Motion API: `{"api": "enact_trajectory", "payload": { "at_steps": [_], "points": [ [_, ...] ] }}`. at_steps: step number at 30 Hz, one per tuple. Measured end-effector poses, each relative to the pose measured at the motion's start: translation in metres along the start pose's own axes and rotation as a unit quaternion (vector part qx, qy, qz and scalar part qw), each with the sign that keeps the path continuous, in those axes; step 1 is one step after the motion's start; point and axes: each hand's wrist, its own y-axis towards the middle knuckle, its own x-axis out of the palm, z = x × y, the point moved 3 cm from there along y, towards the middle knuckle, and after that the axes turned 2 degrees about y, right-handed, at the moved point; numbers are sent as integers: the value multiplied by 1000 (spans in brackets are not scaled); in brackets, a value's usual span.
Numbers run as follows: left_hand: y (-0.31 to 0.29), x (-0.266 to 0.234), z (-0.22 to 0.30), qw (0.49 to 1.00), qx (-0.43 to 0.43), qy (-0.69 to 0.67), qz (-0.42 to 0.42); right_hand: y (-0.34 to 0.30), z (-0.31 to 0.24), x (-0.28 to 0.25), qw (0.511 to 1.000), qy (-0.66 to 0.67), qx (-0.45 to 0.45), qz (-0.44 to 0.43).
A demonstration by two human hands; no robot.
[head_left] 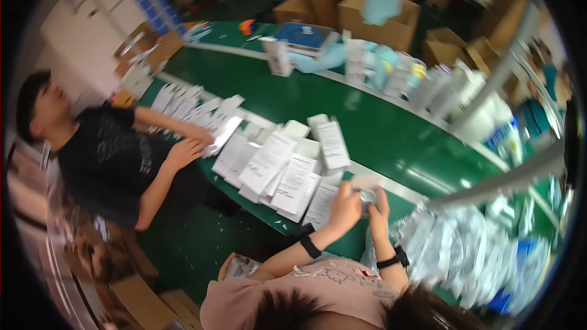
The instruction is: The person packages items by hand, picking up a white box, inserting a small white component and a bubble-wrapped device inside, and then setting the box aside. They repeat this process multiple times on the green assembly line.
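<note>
Both my hands are together at the near side of the green table, closed round a small white carton (367, 182) with its flap raised. My left hand (346, 209) grips its left side, and my right hand (378, 209) grips its right side. Something greyish shows between my thumbs, too blurred to name. Just left of my hands lies a pile of flat white printed cartons (267, 162). One printed carton (332, 145) leans at the pile's right end. To the right of my right hand is a heap of clear plastic bags (449, 247).
At the left, a co-worker in a black shirt (113, 156) handles white cartons with both hands. A grey metal post (498, 174) slants across the right side. Beyond the green belt (287, 101) stand a blue-topped scale (307, 36), bagged goods and cardboard boxes (379, 21).
</note>
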Motion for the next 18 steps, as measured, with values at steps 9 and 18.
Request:
{"api": "enact_trajectory", "payload": {
  "at_steps": [9,18],
  "points": [
    [-3,9,-20,994,108,20,3,-45,-32,-36,985,-148,-4,-87],
    [1,15,-2,994,109,28,-15,-123,-46,-122,952,-307,6,7]
  ]
}}
